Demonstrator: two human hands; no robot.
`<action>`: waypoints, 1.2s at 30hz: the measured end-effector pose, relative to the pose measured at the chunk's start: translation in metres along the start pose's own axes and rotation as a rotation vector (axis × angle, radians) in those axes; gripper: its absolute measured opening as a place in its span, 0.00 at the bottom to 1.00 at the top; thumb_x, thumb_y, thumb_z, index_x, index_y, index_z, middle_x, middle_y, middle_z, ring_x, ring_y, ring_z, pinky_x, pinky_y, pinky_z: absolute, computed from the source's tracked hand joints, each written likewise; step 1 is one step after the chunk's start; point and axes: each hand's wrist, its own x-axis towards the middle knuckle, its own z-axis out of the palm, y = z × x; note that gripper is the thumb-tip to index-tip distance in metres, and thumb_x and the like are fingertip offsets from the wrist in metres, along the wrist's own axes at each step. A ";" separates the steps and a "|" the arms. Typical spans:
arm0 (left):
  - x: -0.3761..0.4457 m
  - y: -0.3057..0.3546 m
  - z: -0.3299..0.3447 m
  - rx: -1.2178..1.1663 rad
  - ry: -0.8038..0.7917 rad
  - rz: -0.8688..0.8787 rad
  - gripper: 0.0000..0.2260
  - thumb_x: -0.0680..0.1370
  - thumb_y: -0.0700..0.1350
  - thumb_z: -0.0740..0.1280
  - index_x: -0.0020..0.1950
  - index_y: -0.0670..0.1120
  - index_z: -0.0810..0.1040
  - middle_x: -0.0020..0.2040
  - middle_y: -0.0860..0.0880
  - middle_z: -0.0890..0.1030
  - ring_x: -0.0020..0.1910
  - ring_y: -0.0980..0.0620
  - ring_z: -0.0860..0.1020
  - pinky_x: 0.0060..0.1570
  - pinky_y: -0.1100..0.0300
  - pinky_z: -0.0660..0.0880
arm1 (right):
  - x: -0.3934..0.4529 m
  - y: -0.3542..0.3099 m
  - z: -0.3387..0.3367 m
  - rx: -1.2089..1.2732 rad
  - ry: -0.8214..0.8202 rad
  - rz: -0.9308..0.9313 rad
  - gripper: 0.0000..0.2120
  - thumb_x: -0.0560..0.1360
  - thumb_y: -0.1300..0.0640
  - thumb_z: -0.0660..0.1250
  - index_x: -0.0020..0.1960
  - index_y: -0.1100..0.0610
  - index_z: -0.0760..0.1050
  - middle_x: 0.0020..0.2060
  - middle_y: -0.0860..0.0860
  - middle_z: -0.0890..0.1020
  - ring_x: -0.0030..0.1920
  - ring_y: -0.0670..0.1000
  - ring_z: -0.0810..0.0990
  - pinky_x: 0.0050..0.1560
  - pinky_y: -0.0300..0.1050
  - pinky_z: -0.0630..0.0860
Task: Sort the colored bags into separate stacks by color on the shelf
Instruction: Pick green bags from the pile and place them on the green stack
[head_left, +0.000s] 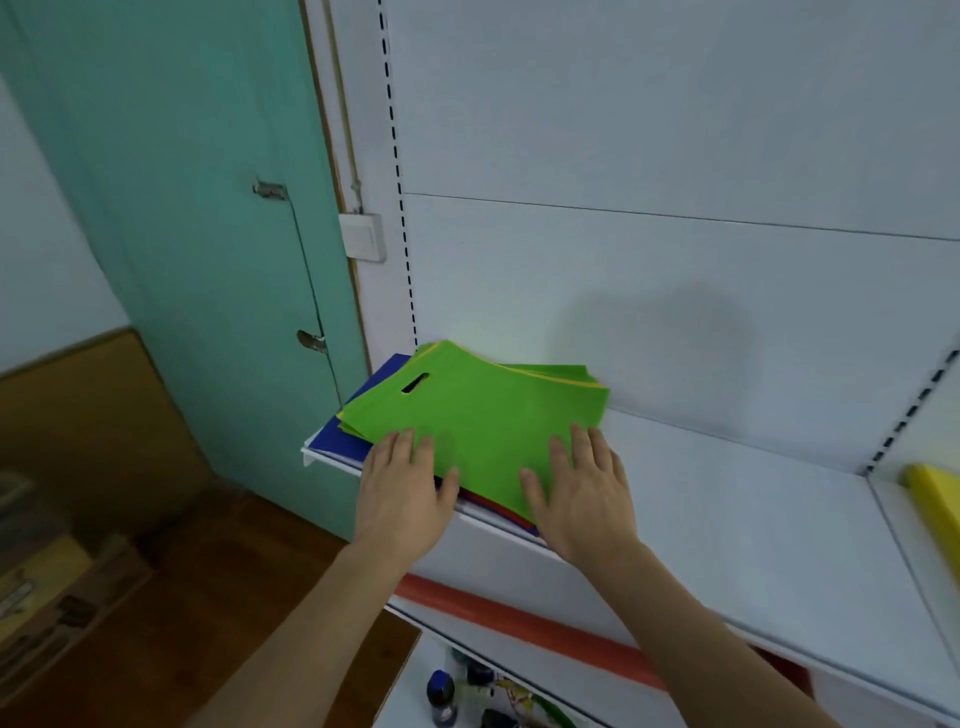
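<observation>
1. Head view: a mixed pile of flat bags lies at the left end of the white metal shelf (727, 499), the flat green fabric bag with a cut-out handle slot (467, 410) on top, overhanging the front edge.
2. The left hand (402, 493) and right hand (582, 493) lie flat on the green bag's near edge, fingers straight, slightly spread, gripping nothing.
3. Judged step: taking off the green layer. Advise lifting greens only, since yellow edges show between them.
4. Dark blue bags (337, 436) lie lowest; red edges show beneath the green.
5. A yellow stack (935, 499) sits well apart at far right.
6. The lower shelf holds dark bottles (441, 696); contents cannot be told.
</observation>
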 end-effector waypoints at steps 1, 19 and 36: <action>0.010 -0.005 0.000 0.014 -0.003 0.004 0.31 0.85 0.64 0.52 0.82 0.46 0.63 0.82 0.43 0.63 0.83 0.43 0.58 0.81 0.42 0.56 | 0.010 -0.005 0.004 -0.004 -0.021 0.004 0.39 0.82 0.31 0.45 0.82 0.55 0.63 0.83 0.60 0.59 0.83 0.61 0.54 0.82 0.60 0.55; 0.098 -0.058 0.027 0.125 -0.058 0.218 0.42 0.80 0.72 0.42 0.82 0.44 0.62 0.82 0.33 0.59 0.82 0.35 0.56 0.81 0.38 0.53 | 0.040 -0.030 0.017 -0.089 0.045 0.255 0.24 0.81 0.37 0.61 0.69 0.51 0.77 0.63 0.50 0.82 0.67 0.56 0.77 0.70 0.55 0.70; 0.082 -0.046 0.022 -0.092 -0.038 0.387 0.22 0.85 0.44 0.59 0.79 0.46 0.63 0.72 0.47 0.76 0.73 0.42 0.68 0.73 0.44 0.64 | 0.011 -0.049 -0.003 0.177 0.130 0.741 0.29 0.79 0.45 0.70 0.74 0.57 0.67 0.63 0.59 0.77 0.63 0.64 0.76 0.60 0.59 0.77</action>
